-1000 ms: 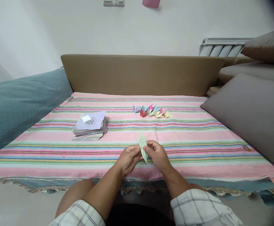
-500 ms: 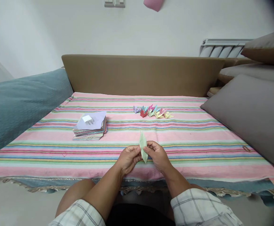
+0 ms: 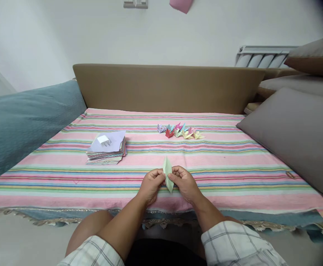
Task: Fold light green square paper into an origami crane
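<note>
My two forearms come forward from rolled plaid sleeves (image 3: 237, 242) and slant inward, so that my hands meet almost in front of me over the near part of the striped cloth (image 3: 219, 159). Between them I hold a narrow, pale green folded paper (image 3: 167, 171), upright in my view, pointed at both ends. My left hand (image 3: 151, 186) has its thumb and bent forefinger closed on the paper's left edge; the other fingers curl under, mostly hidden. My right hand (image 3: 185, 184) pinches the opposite side, its thumb laid across the paper's face and its forefinger bent above and behind. I can't tell whether my hands rest on the cloth. Beyond them lies a cluster of small folded paper figures (image 3: 178, 133); off to my left sits a paper stack (image 3: 106, 157) with a white plug adapter (image 3: 104, 140) on top.
</note>
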Demonstrator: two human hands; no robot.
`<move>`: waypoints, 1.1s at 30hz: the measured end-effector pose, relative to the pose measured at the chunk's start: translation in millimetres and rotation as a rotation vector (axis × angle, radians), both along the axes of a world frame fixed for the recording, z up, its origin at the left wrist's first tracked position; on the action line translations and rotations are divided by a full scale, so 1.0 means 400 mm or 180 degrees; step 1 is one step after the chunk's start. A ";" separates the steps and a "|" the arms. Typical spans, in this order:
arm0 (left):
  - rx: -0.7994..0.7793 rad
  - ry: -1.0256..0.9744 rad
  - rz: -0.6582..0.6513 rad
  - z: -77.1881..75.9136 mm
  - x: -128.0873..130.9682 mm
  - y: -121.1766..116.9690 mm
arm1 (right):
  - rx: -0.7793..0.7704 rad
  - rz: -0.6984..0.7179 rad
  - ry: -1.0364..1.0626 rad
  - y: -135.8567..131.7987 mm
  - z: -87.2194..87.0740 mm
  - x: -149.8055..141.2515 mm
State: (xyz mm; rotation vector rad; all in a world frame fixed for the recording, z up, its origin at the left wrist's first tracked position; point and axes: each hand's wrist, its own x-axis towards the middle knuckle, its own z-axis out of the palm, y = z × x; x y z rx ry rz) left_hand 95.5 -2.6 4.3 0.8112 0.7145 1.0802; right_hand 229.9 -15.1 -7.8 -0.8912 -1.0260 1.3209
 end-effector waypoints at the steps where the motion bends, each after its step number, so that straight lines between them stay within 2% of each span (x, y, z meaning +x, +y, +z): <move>1: 0.0023 0.0035 0.0072 -0.003 0.002 0.000 | -0.0022 -0.0004 -0.0015 -0.001 0.002 -0.002; 14: 0.0183 0.0147 -0.0078 0.008 -0.004 0.000 | -0.0749 0.0223 0.0531 -0.012 0.027 0.006; 21: 0.0169 0.0212 -0.0034 -0.001 -0.003 -0.001 | -0.0656 0.0097 0.0326 -0.011 0.023 0.005; 33: 0.0331 0.0574 0.0500 0.003 0.006 -0.006 | -0.0209 0.0064 -0.0129 -0.014 0.010 0.004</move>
